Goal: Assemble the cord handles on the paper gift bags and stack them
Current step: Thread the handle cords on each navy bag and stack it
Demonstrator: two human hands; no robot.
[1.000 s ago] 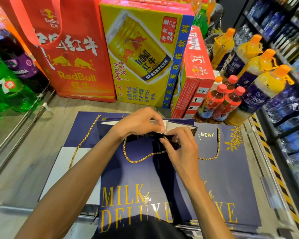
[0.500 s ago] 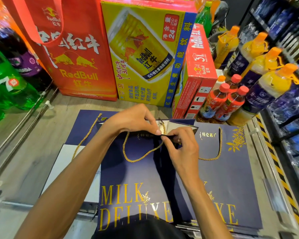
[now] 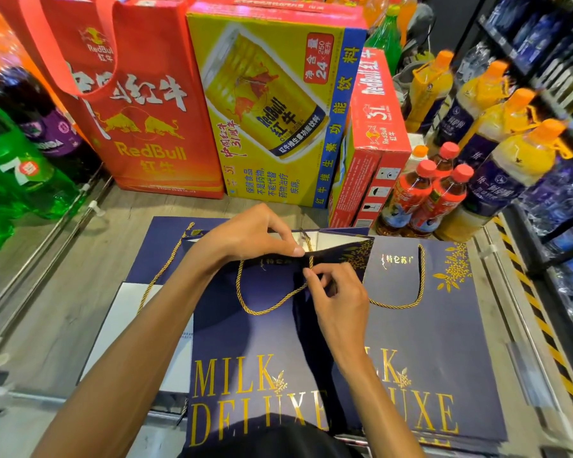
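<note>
The left hand [image 3: 245, 239] pinches the light, easily creased bag [image 3: 245, 345] at its top rim while the right hand [image 3: 339, 300] pinches the limp cord [image 3: 265, 309], probably best held near its end.

There are three gift bags [image 3: 252, 342], three gold cord handles [image 3: 272, 304], three red-capped bottles [image 3: 414, 193] and four big yellow bottles [image 3: 523, 150].

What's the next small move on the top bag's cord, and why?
Probably the right hand pulls the gold cord down through the rim: it pinches the cord just under the rim, while the left hand pins the edge of the top bag there.
</note>
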